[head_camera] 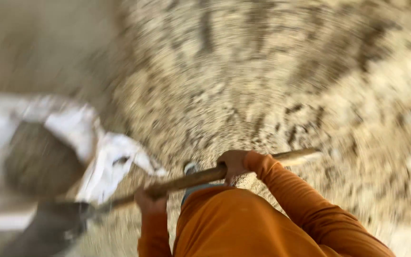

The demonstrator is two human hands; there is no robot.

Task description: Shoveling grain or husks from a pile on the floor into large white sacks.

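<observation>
The shovel [63, 223], blurred, fills an open white sack [72, 128]; we clench left hand [151, 202] and right hand [234, 164] around its wooden handle [191, 180], blade cut off.

We find open gravel ground [272, 81] ahead and to our right; on our left the white sack [79, 138] and the shovel blade [48, 228] block the way.

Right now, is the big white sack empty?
No, the open white sack shows a mound of grey-brown sandy material inside it, beside the long wooden-handled shovel.
</observation>
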